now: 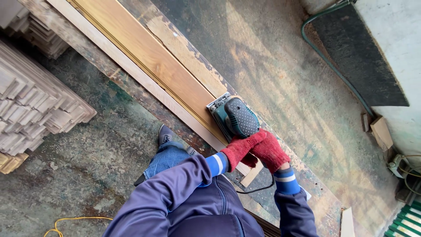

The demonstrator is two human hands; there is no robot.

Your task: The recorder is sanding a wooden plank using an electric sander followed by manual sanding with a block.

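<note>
Mid-frame, both red-gloved hands — left hand (239, 149), right hand (269, 150) — grip the rear of a teal sander (232, 116) on a long plank (149, 57); stacked wooden slats (35, 105), apparently, at left.

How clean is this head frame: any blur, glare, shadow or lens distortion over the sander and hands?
Head view: even, soft daylight, no glare; the sander and both gloved hands, left hand and right hand, are sharp; only faint mottled shadow falls on the floor; the wide lens tilts the long plank steeply and stretches the stacked slats at the left edge.
</note>
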